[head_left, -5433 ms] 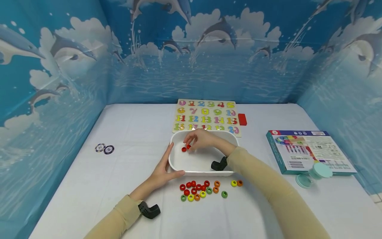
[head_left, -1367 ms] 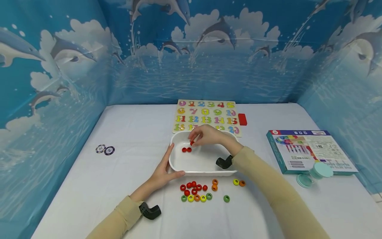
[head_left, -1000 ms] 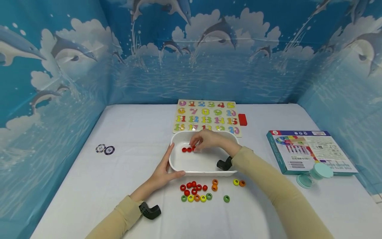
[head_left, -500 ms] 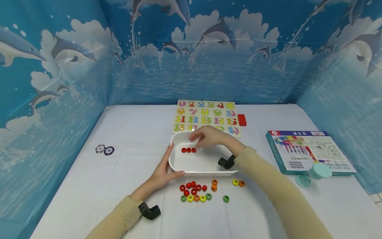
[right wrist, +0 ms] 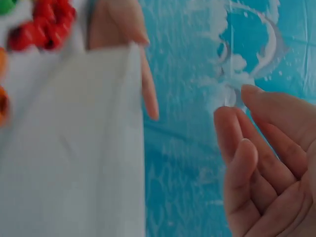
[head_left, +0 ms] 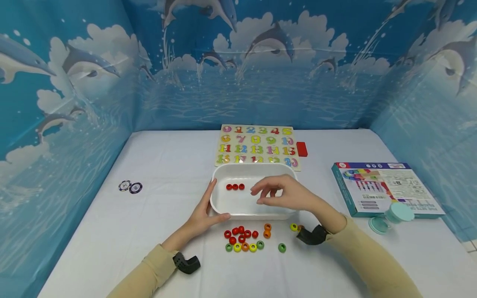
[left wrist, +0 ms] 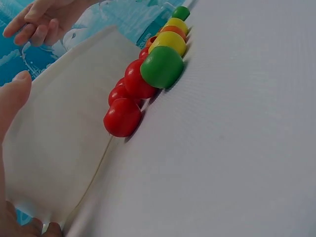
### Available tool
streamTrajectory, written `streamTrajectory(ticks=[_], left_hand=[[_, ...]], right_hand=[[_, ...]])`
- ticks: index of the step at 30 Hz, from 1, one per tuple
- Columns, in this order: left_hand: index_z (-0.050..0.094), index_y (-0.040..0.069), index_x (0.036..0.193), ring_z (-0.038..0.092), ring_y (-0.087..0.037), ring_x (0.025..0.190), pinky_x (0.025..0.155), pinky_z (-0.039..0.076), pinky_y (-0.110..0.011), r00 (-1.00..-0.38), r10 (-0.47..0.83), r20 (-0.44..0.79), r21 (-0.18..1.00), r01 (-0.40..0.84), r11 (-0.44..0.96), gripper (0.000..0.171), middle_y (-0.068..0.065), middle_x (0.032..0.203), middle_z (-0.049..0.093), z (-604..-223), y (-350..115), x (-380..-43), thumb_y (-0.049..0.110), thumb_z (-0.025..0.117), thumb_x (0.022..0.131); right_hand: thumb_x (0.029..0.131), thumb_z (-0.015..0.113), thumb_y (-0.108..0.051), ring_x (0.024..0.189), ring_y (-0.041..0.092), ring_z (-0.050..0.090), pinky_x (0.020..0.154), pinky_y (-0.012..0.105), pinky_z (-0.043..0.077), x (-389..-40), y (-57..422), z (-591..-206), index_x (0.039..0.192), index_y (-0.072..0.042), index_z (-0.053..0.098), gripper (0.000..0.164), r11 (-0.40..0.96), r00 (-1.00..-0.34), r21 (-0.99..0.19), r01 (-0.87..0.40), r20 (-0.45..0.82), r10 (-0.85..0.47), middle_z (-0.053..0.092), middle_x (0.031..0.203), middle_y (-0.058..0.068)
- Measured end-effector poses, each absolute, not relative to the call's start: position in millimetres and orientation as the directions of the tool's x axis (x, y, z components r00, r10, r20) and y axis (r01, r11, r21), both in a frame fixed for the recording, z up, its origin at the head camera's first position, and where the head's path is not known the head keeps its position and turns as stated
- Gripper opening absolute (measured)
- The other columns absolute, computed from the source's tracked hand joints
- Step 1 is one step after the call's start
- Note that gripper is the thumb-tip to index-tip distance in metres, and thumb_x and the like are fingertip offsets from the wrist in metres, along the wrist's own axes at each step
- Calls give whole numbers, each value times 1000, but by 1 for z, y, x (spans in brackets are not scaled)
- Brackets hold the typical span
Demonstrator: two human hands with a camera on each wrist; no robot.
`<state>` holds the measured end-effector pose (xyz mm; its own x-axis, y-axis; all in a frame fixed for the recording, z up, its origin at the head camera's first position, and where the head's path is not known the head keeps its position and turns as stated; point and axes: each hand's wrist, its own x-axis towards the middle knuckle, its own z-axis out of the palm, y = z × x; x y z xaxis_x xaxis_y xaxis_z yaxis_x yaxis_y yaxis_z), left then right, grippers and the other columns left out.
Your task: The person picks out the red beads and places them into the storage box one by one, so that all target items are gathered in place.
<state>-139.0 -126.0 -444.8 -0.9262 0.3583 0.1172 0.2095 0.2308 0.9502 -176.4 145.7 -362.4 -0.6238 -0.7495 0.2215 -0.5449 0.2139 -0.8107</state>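
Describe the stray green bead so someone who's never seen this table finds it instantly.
In the head view, find the white tray; loose red beads lie on its near side. Right of them and slightly nearer the person sits the stray green bead. Unlike the two green beads ending a mixed row, it stands alone.

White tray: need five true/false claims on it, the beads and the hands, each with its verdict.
1. Three red beads sit in a row inside the white tray. True.
2. The right hand pinches a bead. False: the right hand holds nothing.
3. The left hand touches the white tray. True.
4. The loose beads in front of the tray are all red. False: the loose beads include orange, yellow and green ones.
5. The number board lies in front of the tray, nearer the person. False: the number board lies behind it.
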Motion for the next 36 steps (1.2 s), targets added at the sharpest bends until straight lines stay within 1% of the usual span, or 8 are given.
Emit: streamTrajectory(ticks=[5, 9, 13, 15, 22, 25, 29, 36], left_hand=[[3, 17, 145, 0, -18, 134, 106, 13, -41, -924, 359, 130, 950, 220, 221, 99, -2, 149, -5, -445, -127, -139, 18, 73, 74], [3, 17, 144, -1, -17, 134, 106, 13, -42, -923, 361, 135, 950, 224, 218, 99, -1, 148, -5, -445, -126, -141, 18, 73, 74], [3, 17, 144, -1, -17, 134, 106, 12, -41, -924, 359, 130, 949, 221, 224, 100, 1, 148, -4, -444, -126, -142, 18, 73, 74], [3, 18, 145, 0, -15, 134, 106, 12, -39, -925, 357, 127, 949, 218, 227, 100, 2, 148, -4, -444, -126, -142, 18, 73, 74], [3, 16, 144, 0, -17, 134, 106, 12, -40, -924, 361, 129, 949, 221, 226, 99, -1, 148, -4, -445, -126, -140, 16, 73, 74], [3, 17, 144, 0, -17, 134, 106, 12, -39, -925, 359, 122, 949, 215, 232, 99, -1, 148, -4, -445, -126, -140, 17, 73, 74], [3, 17, 144, 1, -18, 134, 106, 12, -40, -925, 356, 129, 947, 221, 232, 99, -1, 148, -4, -445, -126, -140, 17, 73, 74], [4, 15, 144, 1, -18, 134, 106, 13, -41, -922, 360, 145, 946, 236, 223, 98, -3, 149, -3, -444, -126, -140, 16, 73, 75]], right_hand=[[79, 67, -9, 68, 9, 58, 57, 25, 51, -139, 148, -386, 110, -16, 60, 32, 146, -626, -826, -544, 284, -726, 63, 97, -2], [76, 67, 1, 65, 9, 56, 53, 23, 50, -115, 147, -396, 106, -10, 61, 32, 117, -628, -809, -576, 348, -696, 64, 89, 2], [75, 67, 4, 65, 9, 55, 53, 22, 49, -103, 146, -409, 102, -4, 61, 28, 153, -628, -766, -624, 376, -681, 64, 89, 5], [76, 68, 1, 64, 7, 54, 52, 20, 48, -103, 146, -421, 101, -4, 62, 27, 184, -631, -742, -645, 381, -676, 64, 88, 5], [76, 71, -17, 59, 1, 49, 48, 15, 44, -110, 145, -456, 98, -19, 65, 23, 326, -689, -673, -664, 381, -616, 59, 78, -15], [76, 71, -23, 58, 1, 49, 49, 15, 43, -110, 143, -461, 97, -20, 65, 22, 376, -716, -653, -658, 386, -582, 57, 77, -17], [75, 72, -27, 59, 2, 49, 49, 15, 43, -110, 140, -463, 96, -21, 66, 23, 426, -748, -654, -625, 348, -565, 57, 76, -17], [75, 72, -28, 61, 1, 50, 51, 16, 45, -112, 136, -466, 93, -24, 67, 19, 462, -772, -663, -590, 294, -564, 59, 77, -17]])
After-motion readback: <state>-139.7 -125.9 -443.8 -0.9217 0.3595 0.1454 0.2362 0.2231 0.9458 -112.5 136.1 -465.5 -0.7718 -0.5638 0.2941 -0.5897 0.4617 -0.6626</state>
